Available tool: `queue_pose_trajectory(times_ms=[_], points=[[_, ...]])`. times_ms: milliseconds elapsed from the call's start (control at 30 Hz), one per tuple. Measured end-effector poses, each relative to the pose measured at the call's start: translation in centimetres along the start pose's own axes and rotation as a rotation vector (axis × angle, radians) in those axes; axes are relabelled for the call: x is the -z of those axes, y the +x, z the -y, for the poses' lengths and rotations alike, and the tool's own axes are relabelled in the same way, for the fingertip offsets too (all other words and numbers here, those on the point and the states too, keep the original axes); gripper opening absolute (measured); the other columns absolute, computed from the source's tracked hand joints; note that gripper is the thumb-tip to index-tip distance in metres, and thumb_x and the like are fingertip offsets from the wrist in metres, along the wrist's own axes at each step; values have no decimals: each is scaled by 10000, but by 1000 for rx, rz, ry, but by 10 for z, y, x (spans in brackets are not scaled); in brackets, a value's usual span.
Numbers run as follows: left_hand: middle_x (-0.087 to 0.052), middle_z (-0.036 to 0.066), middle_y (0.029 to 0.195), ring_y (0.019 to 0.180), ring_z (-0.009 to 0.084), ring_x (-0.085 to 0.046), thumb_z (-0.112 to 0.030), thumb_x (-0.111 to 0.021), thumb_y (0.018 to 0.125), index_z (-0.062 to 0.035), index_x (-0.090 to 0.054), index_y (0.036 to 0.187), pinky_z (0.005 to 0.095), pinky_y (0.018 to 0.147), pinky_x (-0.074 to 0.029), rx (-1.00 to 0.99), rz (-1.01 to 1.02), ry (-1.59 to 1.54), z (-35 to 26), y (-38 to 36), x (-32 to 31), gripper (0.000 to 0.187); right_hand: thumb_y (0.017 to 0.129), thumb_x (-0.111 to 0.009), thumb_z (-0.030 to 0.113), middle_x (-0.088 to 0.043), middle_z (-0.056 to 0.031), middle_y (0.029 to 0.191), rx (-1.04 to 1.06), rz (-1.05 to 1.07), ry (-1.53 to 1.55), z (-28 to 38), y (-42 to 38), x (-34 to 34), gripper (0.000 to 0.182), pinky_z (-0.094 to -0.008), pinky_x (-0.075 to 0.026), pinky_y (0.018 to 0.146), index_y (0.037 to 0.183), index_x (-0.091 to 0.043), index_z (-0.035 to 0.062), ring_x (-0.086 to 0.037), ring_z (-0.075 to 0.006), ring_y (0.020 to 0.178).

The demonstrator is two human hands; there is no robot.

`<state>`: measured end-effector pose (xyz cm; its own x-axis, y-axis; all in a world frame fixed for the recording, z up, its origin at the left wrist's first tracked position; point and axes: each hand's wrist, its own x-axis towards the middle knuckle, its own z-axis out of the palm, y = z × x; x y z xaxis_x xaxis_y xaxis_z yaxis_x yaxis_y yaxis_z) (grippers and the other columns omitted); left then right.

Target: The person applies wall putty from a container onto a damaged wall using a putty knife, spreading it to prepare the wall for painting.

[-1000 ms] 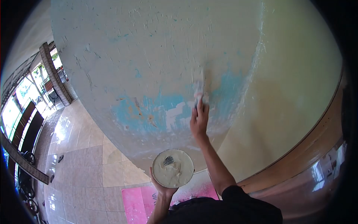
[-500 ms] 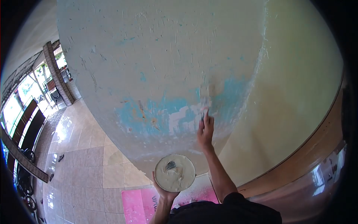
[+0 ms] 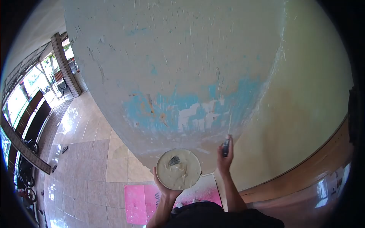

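My left hand (image 3: 165,189) is wrapped under a round tub (image 3: 157,175) and holds it level near my chest. Pale, creamy putty (image 3: 180,176) fills it, with a small dark grey patch (image 3: 174,160) near the far rim. My right hand (image 3: 224,162) grips the dark handle of a putty knife (image 3: 226,147), low in front of the wall (image 3: 159,64); its thin blade is hard to see against the wall. Up and left of that hand, pale putty smears (image 3: 194,114) cover part of a blue patch (image 3: 156,110).
Beneath me a pink board (image 3: 136,201) lies on the tiled floor (image 3: 87,163). On the right, a yellowish wall (image 3: 304,76) meets the worked wall, with a brown wooden edge (image 3: 304,173) below. Dark benches (image 3: 32,110) and a pillar (image 3: 65,64) stand far left.
My right hand has come down and right, away from the blue patch, with the putty knife. More pale putty shows on the patch. My left hand still holds the tub; the view has shifted slightly.
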<state>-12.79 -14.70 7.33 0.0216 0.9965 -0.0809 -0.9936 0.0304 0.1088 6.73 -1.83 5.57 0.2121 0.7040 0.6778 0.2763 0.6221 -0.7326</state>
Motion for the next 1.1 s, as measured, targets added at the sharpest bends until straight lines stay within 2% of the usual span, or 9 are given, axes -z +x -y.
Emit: queue_pose_trajectory(times_ms=[67, 133, 233, 367, 533, 600, 733, 800, 1100], points=[[-402, 123, 1406, 1286, 379, -364, -678, -455, 826, -175, -419, 1381, 628, 1056, -264, 18, 21, -40, 0, 5, 4, 750, 908, -529, 60, -528, -62, 948, -141, -3, 108, 31, 9, 27, 503, -234, -431, 654, 1389, -384, 37, -512, -117, 757], [-401, 122, 1407, 1288, 379, -363, -677, -450, 830, -175, -419, 1381, 628, 1057, -262, 41, 20, -51, 4, 8, -1, 746, 881, -580, 44, -552, -17, 802, -446, 258, 409, 65, 26, 57, 424, -187, -367, 534, 1290, -471, 15, -466, -47, 610], [-403, 118, 1410, 1292, 378, -361, -669, -434, 842, -175, -421, 1382, 619, 1060, -263, 73, 5, -40, 13, 10, -12, 732, 888, -571, 45, -506, 18, 666, -679, 474, 495, 95, 47, 91, 350, -176, -316, 473, 1230, -501, 13, -401, -20, 514], [-463, 87, 1371, 1240, 315, -440, -685, -399, 841, -169, -439, 1372, 528, 1044, -326, 133, 5, -8, 25, 10, -23, 742, 881, -599, 73, -583, -2, 701, -529, 814, 61, 116, 66, 114, 261, -189, -344, 472, 1132, -576, 6, -446, -22, 530], [-461, 105, 1370, 1235, 325, -443, -667, -402, 857, -152, -428, 1377, 532, 1045, -328, 159, 43, -88, 32, 10, -23, 733, 854, -610, 45, -633, -60, 708, -489, 991, 38, 130, 80, 118, 223, -199, -371, 455, 1066, -579, -19, -455, -44, 486], [-453, 117, 1377, 1237, 344, -436, -657, -404, 867, -145, -427, 1379, 550, 1041, -328, 148, 73, -124, 33, 10, -21, 724, 865, -624, 70, -657, -53, 756, -613, 1093, 33, 128, 86, 119, 223, -222, -427, 559, 1070, -588, -12, -544, -53, 639], [-460, 114, 1367, 1236, 344, -438, -663, -401, 866, -152, -431, 1376, 544, 1035, -337, 104, 79, -94, 31, 3, -23, 723, 872, -617, 77, -659, -61, 766, -765, 1143, 87, 128, 89, 122, 206, -243, -461, 639, 1054, -589, -15, -589, -75, 719], [-459, 112, 1368, 1236, 343, -438, -665, -403, 863, -155, -433, 1375, 543, 1033, -340, 126, 94, -135, 29, 1, -21, 723, 878, -610, 78, -657, -70, 772, -608, 1127, 79, 123, 84, 121, 185, -255, -467, 668, 1037, -597, -17, -604, -93, 734], [-467, 114, 1360, 1234, 345, -442, -687, -398, 847, -153, -426, 1379, 577, 1024, -332, 201, 72, -120, 13, -5, -26, 754, 853, -625, 44, -656, -71, 785, -557, 1125, 12, 128, 66, 102, 147, -259, -476, 694, 980, -629, -29, -615, -109, 745]])
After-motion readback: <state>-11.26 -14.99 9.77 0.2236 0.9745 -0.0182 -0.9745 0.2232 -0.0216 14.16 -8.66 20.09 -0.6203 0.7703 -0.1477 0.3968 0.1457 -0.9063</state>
